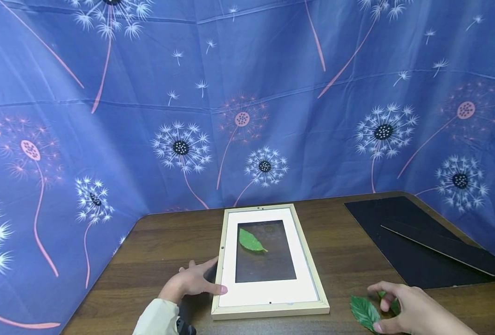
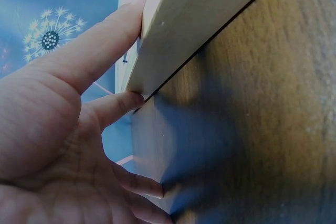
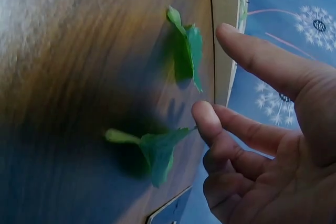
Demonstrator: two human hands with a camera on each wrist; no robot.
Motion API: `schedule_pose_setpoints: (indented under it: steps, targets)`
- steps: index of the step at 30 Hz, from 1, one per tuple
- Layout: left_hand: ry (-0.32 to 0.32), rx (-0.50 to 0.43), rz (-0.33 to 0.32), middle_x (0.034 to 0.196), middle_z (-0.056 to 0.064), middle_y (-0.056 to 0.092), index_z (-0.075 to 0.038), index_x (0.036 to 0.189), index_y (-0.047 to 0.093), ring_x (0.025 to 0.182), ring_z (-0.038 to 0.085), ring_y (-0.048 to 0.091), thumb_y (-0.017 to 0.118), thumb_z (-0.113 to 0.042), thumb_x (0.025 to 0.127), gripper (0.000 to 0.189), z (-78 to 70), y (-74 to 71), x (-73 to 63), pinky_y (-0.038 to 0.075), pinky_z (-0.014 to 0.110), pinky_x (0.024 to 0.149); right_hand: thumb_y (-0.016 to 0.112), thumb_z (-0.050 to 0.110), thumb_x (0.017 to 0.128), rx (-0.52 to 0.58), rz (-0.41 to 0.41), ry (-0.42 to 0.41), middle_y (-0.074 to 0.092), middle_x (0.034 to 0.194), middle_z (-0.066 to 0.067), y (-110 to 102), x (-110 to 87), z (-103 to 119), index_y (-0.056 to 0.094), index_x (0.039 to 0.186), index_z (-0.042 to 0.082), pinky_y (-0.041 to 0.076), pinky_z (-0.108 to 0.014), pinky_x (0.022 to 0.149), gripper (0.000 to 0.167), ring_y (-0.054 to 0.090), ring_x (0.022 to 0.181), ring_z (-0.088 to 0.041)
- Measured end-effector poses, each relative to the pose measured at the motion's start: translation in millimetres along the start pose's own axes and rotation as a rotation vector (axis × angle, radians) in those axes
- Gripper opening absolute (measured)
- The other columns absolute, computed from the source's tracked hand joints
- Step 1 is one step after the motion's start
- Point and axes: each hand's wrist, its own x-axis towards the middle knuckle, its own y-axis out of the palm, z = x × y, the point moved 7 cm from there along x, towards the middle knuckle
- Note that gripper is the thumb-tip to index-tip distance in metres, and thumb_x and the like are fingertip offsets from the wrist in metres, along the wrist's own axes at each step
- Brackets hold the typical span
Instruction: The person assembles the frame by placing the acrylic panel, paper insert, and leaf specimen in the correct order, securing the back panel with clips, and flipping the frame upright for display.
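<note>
A pale wooden picture frame (image 1: pixel 268 311) with a white mat (image 1: pixel 272 293) lies on the table, a light green leaf (image 1: pixel 249 240) within its dark window. At the frame's lower left, my left hand (image 1: pixel 194 280) rests its thumb on the edge, and its extended index finger meets the side wall (image 2: pixel 184 30). Two darker green leaves lie right of the frame. My right hand (image 1: pixel 404 307) hovers by them, thumb extended and other fingers bent, holding nothing. One leaf (image 1: pixel 363 311) lies left of that hand; the other leaf (image 3: pixel 157 153) is partly hidden beneath it in the head view.
On the brown table's right side lies a large black board (image 1: pixel 373 223), with a narrower black panel (image 1: pixel 448 249) resting at a slant on it. A blue dandelion-print cloth (image 1: pixel 272 60) hangs along the table's back and sides.
</note>
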Motion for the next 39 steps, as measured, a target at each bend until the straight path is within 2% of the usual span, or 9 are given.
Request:
schedule_pose_setpoints:
  steps: [3,9,13,18,24,31,35,39]
  targets:
    - [-0.006,-0.006,-0.001,0.147,0.047,0.032,-0.014,0.153,0.047,0.132,0.078,0.010,0.088,-0.041,0.077,0.091,0.4,0.0,0.4,0.013,0.084,0.103,0.087,0.022,0.081,0.014,0.017,0.019,0.051,0.088,0.002,5,1.0,-1,0.060,0.126,-0.006,0.040,-0.032,0.067,0.060,0.049,0.079,-0.018]
    - [-0.002,-0.006,-0.002,0.147,0.046,0.033,-0.014,0.153,0.047,0.132,0.078,0.011,0.088,-0.041,0.077,0.091,0.7,0.2,1.0,0.013,0.084,0.103,0.087,0.019,0.080,-0.014,0.045,-0.010,0.050,0.083,0.003,14,6.4,-6,0.062,0.119,-0.006,0.037,-0.028,0.064,0.052,0.045,0.071,-0.006]
    - [0.005,-0.004,-0.003,0.147,0.045,0.034,-0.015,0.154,0.046,0.132,0.078,0.010,0.088,-0.041,0.077,0.091,0.3,0.1,1.0,0.013,0.084,0.102,0.087,0.017,0.080,-0.009,0.047,-0.035,0.051,0.081,0.003,18,8.5,-7,0.063,0.115,-0.005,0.036,-0.026,0.061,0.048,0.044,0.069,-0.005]
    - [0.010,-0.001,-0.007,0.147,0.046,0.034,-0.015,0.154,0.046,0.131,0.079,0.010,0.088,-0.042,0.077,0.091,-0.3,-0.7,0.5,0.014,0.085,0.102,0.085,0.004,0.077,0.020,0.023,-0.060,0.052,0.076,0.003,18,8.8,1,0.061,0.114,-0.006,0.037,-0.025,0.059,0.046,0.046,0.064,-0.004]
    - [0.011,-0.003,-0.006,0.147,0.046,0.034,-0.015,0.154,0.047,0.132,0.078,0.009,0.088,-0.042,0.077,0.092,0.8,-0.4,0.6,0.013,0.084,0.102,0.085,0.008,0.079,-0.019,-0.037,0.022,0.054,0.070,0.003,17,14.0,3,0.061,0.113,-0.005,0.039,-0.027,0.060,0.043,0.048,0.061,-0.007]
    - [0.001,-0.008,-0.003,0.148,0.044,0.034,-0.016,0.154,0.046,0.132,0.079,0.009,0.088,-0.041,0.077,0.091,2.1,1.2,2.1,0.013,0.084,0.102,0.088,0.015,0.078,-0.144,-0.141,0.114,0.052,0.070,0.003,16,21.8,4,0.064,0.106,0.003,0.038,-0.029,0.059,0.038,0.047,0.062,-0.011]
    - [0.001,-0.011,0.003,0.149,0.044,0.034,-0.016,0.154,0.046,0.132,0.079,0.008,0.088,-0.041,0.077,0.091,2.2,2.1,2.4,0.013,0.084,0.102,0.089,0.019,0.077,-0.216,-0.126,0.187,0.050,0.069,0.001,17,20.3,2,0.061,0.090,0.009,0.036,-0.031,0.059,0.032,0.046,0.064,-0.016]
    - [0.008,-0.005,-0.005,0.148,0.047,0.031,-0.016,0.154,0.046,0.130,0.080,0.008,0.088,-0.041,0.077,0.092,2.1,1.5,2.0,0.013,0.085,0.102,0.088,0.018,0.078,-0.229,-0.095,0.221,0.049,0.067,0.001,17,19.3,3,0.057,0.079,0.013,0.036,-0.031,0.059,0.031,0.046,0.063,-0.016]
